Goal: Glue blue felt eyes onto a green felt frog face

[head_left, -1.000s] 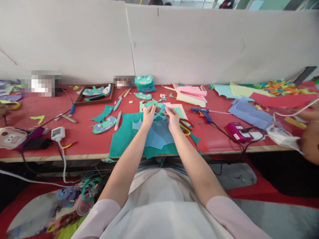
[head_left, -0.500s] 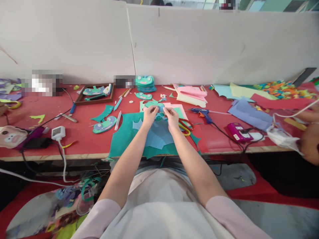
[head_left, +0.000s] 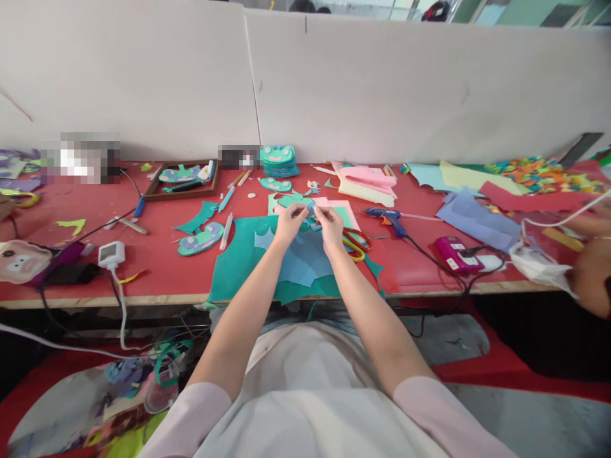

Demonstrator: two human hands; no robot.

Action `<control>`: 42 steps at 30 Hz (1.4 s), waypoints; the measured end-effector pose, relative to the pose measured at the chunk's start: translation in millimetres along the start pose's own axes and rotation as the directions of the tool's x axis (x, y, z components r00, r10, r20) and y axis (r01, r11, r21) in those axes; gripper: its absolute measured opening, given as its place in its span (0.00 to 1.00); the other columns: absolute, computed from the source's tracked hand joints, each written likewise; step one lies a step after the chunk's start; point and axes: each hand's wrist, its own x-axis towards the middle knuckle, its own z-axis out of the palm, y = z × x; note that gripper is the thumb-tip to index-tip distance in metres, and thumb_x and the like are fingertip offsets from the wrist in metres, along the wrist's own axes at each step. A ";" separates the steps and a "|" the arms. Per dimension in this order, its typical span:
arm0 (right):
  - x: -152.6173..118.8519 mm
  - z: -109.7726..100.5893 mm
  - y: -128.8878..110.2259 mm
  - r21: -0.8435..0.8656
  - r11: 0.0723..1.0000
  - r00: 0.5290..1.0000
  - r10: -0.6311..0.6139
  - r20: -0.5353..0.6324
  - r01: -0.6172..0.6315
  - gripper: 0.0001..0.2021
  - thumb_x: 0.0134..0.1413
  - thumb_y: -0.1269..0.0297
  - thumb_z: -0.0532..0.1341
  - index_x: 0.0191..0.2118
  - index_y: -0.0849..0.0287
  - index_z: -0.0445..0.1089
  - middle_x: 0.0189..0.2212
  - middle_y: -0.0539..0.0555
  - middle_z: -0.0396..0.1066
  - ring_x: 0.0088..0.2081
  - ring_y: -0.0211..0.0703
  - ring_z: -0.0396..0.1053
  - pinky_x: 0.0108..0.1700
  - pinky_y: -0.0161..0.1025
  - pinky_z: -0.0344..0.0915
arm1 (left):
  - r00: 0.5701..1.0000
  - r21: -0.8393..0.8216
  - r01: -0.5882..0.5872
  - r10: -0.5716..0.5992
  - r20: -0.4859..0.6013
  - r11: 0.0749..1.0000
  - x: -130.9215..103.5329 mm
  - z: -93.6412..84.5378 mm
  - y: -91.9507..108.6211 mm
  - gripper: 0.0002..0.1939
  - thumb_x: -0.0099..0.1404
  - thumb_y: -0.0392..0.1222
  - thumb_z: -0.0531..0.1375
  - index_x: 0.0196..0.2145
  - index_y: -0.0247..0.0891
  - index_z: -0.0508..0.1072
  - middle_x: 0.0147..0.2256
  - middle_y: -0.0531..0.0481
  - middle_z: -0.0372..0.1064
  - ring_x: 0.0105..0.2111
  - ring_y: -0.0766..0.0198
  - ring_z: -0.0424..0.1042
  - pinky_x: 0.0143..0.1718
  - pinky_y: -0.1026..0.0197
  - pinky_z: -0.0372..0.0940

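Both hands meet over the middle of the red table. My left hand [head_left: 291, 222] and my right hand [head_left: 329, 224] are each closed in a pinch on a small blue felt piece [head_left: 310, 207], mostly covered by the fingers. Just behind the fingers lies a green felt shape [head_left: 292, 200]. Under my wrists are a blue felt sheet [head_left: 301, 261] and a larger teal felt sheet [head_left: 243, 248]. Scissors with yellow and red handles [head_left: 354, 247] lie right beside my right hand.
A blue glue gun [head_left: 389, 219] lies to the right, its cord running to a purple power strip [head_left: 456, 254]. Finished felt faces [head_left: 278, 162] are stacked at the back. Left of centre are another felt face [head_left: 203, 240] and a brown tray [head_left: 184, 194]. Another person's arm [head_left: 594, 273] shows far right.
The fingers of my two hands have come slightly closer together, and less of the blue felt piece shows between them. The things on the table stay where they were.
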 end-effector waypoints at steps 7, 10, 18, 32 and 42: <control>-1.8 2.4 0.2 -0.048 0.998 1.000 -0.029 0.005 0.029 0.15 0.44 0.52 0.62 0.33 0.58 0.71 0.29 0.49 0.71 0.31 0.36 0.66 0.27 0.31 0.60 | 1.000 0.016 -0.003 0.004 -0.019 1.000 0.4 -2.3 -0.2 0.04 0.59 0.39 0.58 0.29 0.37 0.72 0.26 0.51 0.72 0.29 0.65 0.71 0.35 0.61 0.66; -1.9 1.2 0.5 -0.079 0.995 0.999 -0.054 0.001 0.054 0.14 0.44 0.52 0.62 0.33 0.58 0.71 0.29 0.50 0.71 0.31 0.37 0.66 0.29 0.32 0.62 | 1.000 0.022 0.001 0.000 -0.022 1.000 0.4 -2.0 -0.9 0.04 0.59 0.39 0.58 0.30 0.37 0.72 0.26 0.51 0.72 0.29 0.64 0.72 0.35 0.60 0.66; -0.9 -0.4 4.3 -0.187 0.978 0.995 -0.098 0.005 0.097 0.15 0.47 0.51 0.59 0.34 0.58 0.71 0.29 0.51 0.72 0.31 0.38 0.67 0.31 0.34 0.64 | 1.000 0.055 -0.003 0.004 -0.019 0.998 0.6 -1.0 -3.8 0.03 0.57 0.38 0.59 0.30 0.37 0.72 0.28 0.49 0.72 0.31 0.64 0.72 0.36 0.60 0.66; -2.2 -88.5 -34.5 -0.853 0.504 0.974 0.094 0.208 0.134 0.11 0.43 0.71 0.61 0.37 0.62 0.72 0.40 0.62 0.67 0.47 0.54 0.63 0.51 0.49 0.56 | 0.989 0.049 0.020 -0.013 -0.147 0.999 2.0 -2.4 -0.4 0.03 0.58 0.38 0.59 0.27 0.37 0.71 0.24 0.52 0.70 0.27 0.67 0.71 0.31 0.64 0.65; 6.1 -86.7 -46.6 -0.955 0.260 0.887 0.394 0.242 0.145 0.30 0.37 0.66 0.65 0.52 0.62 0.65 0.50 0.67 0.65 0.49 0.58 0.64 0.46 0.44 0.61 | 0.986 0.069 0.007 0.005 -0.165 0.998 0.8 -2.6 0.8 0.03 0.57 0.37 0.59 0.26 0.37 0.70 0.24 0.53 0.69 0.26 0.68 0.70 0.31 0.65 0.64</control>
